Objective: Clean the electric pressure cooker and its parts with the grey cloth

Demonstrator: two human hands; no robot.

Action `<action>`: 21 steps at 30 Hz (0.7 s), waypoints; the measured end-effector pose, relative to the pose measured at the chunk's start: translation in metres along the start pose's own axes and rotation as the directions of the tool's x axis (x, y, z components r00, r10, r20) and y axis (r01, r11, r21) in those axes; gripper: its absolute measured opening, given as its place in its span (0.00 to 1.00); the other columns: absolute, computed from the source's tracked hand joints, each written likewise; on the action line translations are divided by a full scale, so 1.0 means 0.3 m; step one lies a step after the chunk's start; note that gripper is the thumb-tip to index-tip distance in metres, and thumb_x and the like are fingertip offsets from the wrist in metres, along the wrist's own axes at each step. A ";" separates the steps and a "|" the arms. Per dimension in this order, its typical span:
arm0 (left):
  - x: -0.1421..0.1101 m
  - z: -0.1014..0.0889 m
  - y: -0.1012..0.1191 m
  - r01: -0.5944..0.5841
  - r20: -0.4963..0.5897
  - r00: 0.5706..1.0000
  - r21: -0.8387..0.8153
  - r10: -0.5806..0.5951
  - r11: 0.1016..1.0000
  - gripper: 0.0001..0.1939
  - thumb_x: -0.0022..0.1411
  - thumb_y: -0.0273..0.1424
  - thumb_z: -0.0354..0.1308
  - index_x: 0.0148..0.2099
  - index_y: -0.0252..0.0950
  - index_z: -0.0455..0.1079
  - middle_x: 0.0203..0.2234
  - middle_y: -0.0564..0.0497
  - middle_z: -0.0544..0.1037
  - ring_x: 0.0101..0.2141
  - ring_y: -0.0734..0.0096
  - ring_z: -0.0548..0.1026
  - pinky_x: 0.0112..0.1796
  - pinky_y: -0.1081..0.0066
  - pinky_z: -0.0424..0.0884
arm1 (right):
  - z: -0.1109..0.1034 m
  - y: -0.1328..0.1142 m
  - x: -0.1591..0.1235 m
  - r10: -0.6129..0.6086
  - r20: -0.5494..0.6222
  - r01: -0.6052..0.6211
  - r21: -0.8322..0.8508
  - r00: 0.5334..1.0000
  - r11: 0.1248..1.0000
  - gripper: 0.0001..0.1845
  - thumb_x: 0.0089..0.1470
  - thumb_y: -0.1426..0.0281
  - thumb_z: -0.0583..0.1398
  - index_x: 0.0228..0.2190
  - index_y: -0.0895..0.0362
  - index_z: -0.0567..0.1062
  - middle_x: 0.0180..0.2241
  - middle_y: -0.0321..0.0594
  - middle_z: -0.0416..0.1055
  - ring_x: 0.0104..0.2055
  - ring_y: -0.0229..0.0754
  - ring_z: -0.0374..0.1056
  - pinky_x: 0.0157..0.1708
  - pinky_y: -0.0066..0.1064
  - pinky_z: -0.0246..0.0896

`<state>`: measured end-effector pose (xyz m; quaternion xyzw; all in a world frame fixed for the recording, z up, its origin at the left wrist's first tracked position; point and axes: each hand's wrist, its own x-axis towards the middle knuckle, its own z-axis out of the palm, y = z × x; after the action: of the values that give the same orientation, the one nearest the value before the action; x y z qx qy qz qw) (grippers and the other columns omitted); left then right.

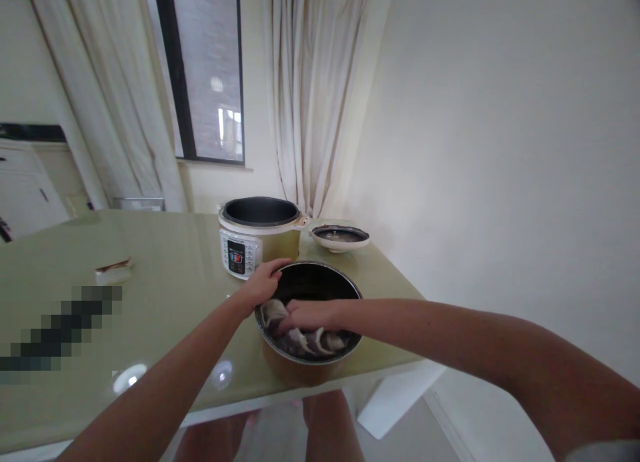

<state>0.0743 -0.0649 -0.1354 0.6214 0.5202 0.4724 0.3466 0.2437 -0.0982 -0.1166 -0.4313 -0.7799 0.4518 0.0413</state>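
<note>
The inner pot [345, 282] of a cooker, dark inside, stands near the front edge of the table. My left hand [264, 285] grips its rim at the far left, with the thumb and fingers over the edge. Inside the pot my right hand [305, 314] is closed on a bunched greyish-white cloth [323, 342]. The cloth lies along the near inner wall, and some of my right fingertips are hidden in its folds. Just behind the pot is the electric cooker body [280, 242], lidless, with a control panel on its front.
An upturned cooker lid [343, 243] lies behind the pot to the right. A small pale packet [114, 273] rests on the greenish tabletop [165, 249] at the left. A blurred-out dark patch covers the left side. The white wall [500, 149] stands close on the right.
</note>
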 end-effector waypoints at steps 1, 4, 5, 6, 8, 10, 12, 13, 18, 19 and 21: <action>-0.005 -0.001 0.008 0.058 0.019 0.998 -0.066 -0.057 0.996 0.22 0.53 0.28 0.62 0.50 0.38 0.83 0.50 0.43 0.86 0.56 0.54 0.80 0.63 0.56 0.69 | 0.011 -0.018 0.008 0.035 -0.090 -0.029 0.068 0.995 0.997 0.06 0.51 0.67 0.67 0.26 0.56 0.78 0.28 0.37 0.77 0.32 0.43 0.74 0.31 0.29 0.66; -0.029 0.003 0.044 0.317 0.123 0.948 -0.316 -0.293 0.894 0.22 0.54 0.32 0.63 0.52 0.39 0.82 0.43 0.45 0.87 0.45 0.57 0.84 0.51 0.60 0.79 | 0.008 -0.054 0.045 0.177 -0.368 -0.129 0.152 0.913 0.980 0.04 0.54 0.70 0.63 0.31 0.56 0.79 0.36 0.46 0.81 0.41 0.50 0.78 0.37 0.32 0.67; -0.037 0.005 0.057 0.385 0.171 0.923 -0.395 -0.345 0.834 0.22 0.55 0.34 0.63 0.53 0.39 0.82 0.41 0.45 0.88 0.42 0.57 0.85 0.47 0.61 0.80 | -0.001 -0.059 0.059 0.211 -0.419 -0.158 0.158 0.883 0.975 0.04 0.54 0.70 0.62 0.32 0.55 0.80 0.39 0.49 0.81 0.44 0.53 0.78 0.39 0.34 0.68; -0.046 0.008 0.069 0.430 0.215 0.903 -0.457 -0.372 0.779 0.22 0.57 0.36 0.63 0.53 0.38 0.82 0.40 0.45 0.88 0.40 0.57 0.85 0.45 0.62 0.81 | -0.011 -0.061 0.071 0.232 -0.448 -0.175 0.166 0.863 0.970 0.06 0.55 0.70 0.62 0.34 0.55 0.80 0.40 0.51 0.82 0.47 0.55 0.78 0.42 0.36 0.69; -0.059 0.010 0.080 0.468 0.274 0.884 -0.530 -0.380 0.707 0.22 0.61 0.42 0.62 0.52 0.36 0.81 0.41 0.44 0.88 0.40 0.56 0.85 0.44 0.61 0.81 | -0.022 -0.060 0.088 0.253 -0.482 -0.181 0.192 0.839 0.964 0.08 0.57 0.70 0.61 0.37 0.56 0.81 0.42 0.52 0.82 0.49 0.56 0.78 0.45 0.38 0.69; -0.061 0.008 0.074 0.479 0.278 0.878 -0.542 -0.390 0.691 0.26 0.63 0.48 0.61 0.53 0.35 0.81 0.41 0.43 0.88 0.40 0.55 0.85 0.45 0.60 0.82 | -0.019 -0.061 0.091 0.258 -0.497 -0.167 0.220 0.829 0.961 0.10 0.58 0.68 0.61 0.39 0.56 0.81 0.42 0.51 0.82 0.48 0.55 0.79 0.45 0.38 0.70; -0.053 0.002 0.051 0.463 0.234 0.885 -0.522 -0.402 0.716 0.29 0.63 0.53 0.60 0.54 0.36 0.80 0.42 0.44 0.87 0.40 0.55 0.86 0.45 0.60 0.81 | -0.009 -0.069 0.074 0.235 -0.451 -0.124 0.261 0.861 0.957 0.10 0.57 0.68 0.62 0.39 0.56 0.82 0.40 0.48 0.83 0.43 0.52 0.79 0.42 0.36 0.71; -0.045 -0.002 0.037 0.448 0.216 0.893 -0.512 -0.395 0.733 0.31 0.62 0.54 0.61 0.55 0.36 0.80 0.42 0.44 0.87 0.41 0.55 0.85 0.46 0.60 0.81 | -0.006 -0.075 0.058 0.205 -0.389 -0.088 0.299 0.898 0.950 0.10 0.56 0.68 0.63 0.39 0.56 0.82 0.38 0.46 0.83 0.40 0.50 0.79 0.41 0.35 0.71; -0.015 -0.026 0.002 0.335 0.168 0.942 -0.422 -0.291 0.842 0.34 0.51 0.49 0.73 0.57 0.38 0.79 0.48 0.42 0.86 0.46 0.54 0.84 0.49 0.60 0.79 | -0.055 -0.086 -0.075 -0.042 0.123 0.019 0.186 0.991 0.982 0.08 0.50 0.66 0.69 0.33 0.56 0.82 0.29 0.34 0.79 0.31 0.40 0.74 0.36 0.28 0.69; -0.013 -0.031 0.007 0.302 0.178 0.951 -0.375 -0.252 0.876 0.34 0.49 0.45 0.75 0.58 0.39 0.79 0.49 0.43 0.86 0.47 0.54 0.84 0.50 0.59 0.79 | -0.070 -0.079 -0.098 -0.025 0.212 0.019 0.033 0.977 0.999 0.08 0.50 0.65 0.70 0.31 0.56 0.82 0.27 0.33 0.78 0.29 0.40 0.73 0.34 0.28 0.68; -0.012 -0.040 0.020 0.217 0.224 0.962 -0.268 -0.158 0.939 0.33 0.49 0.41 0.75 0.57 0.39 0.80 0.51 0.43 0.85 0.51 0.52 0.82 0.54 0.57 0.76 | -0.090 -0.050 -0.127 0.083 0.325 0.020 -0.301 0.942 0.953 0.08 0.50 0.64 0.70 0.28 0.57 0.82 0.24 0.33 0.76 0.27 0.41 0.72 0.32 0.29 0.67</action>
<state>0.0648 -0.0704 -0.1268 0.5554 0.4651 0.4434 0.5278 0.2703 -0.1104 -0.0773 -0.3622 -0.8280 0.3951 -0.1646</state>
